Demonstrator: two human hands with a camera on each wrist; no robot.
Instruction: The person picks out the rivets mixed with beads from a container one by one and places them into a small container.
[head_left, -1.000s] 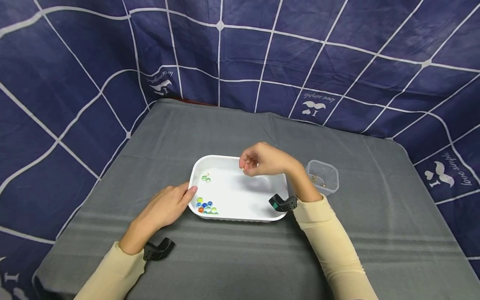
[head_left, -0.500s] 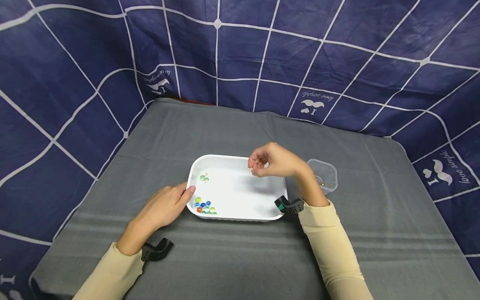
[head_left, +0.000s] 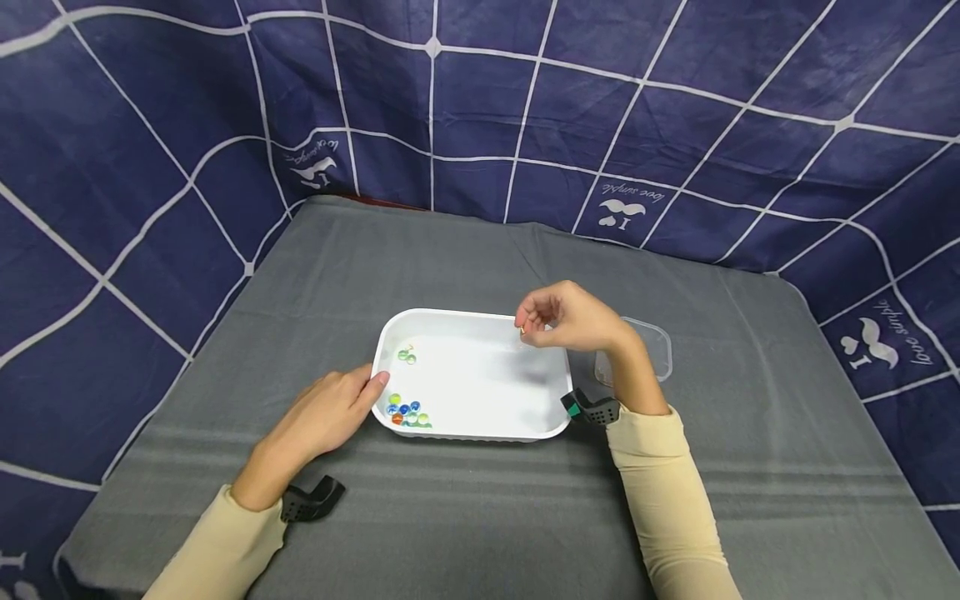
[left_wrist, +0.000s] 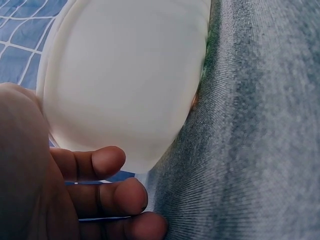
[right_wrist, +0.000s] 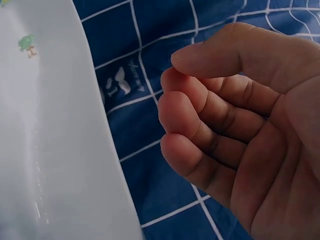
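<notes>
My left hand (head_left: pixel 327 414) grips the left end of a white tray (head_left: pixel 480 408), thumb over the rim. In the left wrist view its fingers (left_wrist: pixel 131 196) curl beside the tray's outer wall. My right hand (head_left: pixel 573 317) is above the tray's far right corner and pinches a small gold-coloured piece (head_left: pixel 522 330) between thumb and fingertips. What kind of piece it is stays too small to tell, and the right wrist view hides it behind the thumb. Green marbles (head_left: pixel 407 357) lie at the tray's left side near a tiny gold piece (head_left: pixel 410 347). Several coloured marbles (head_left: pixel 405 409) gather in the near left corner.
A clear plastic box (head_left: pixel 662 350) stands to the right of the tray, partly hidden by my right wrist. Grey cloth (head_left: pixel 420 258) covers the table. A blue curtain (head_left: pixel 480 100) with white lines hangs behind and at both sides.
My right hand has moved right over the tray, from near its middle to its far right corner, still pinching the gold piece. My left hand keeps its grip on the tray.
</notes>
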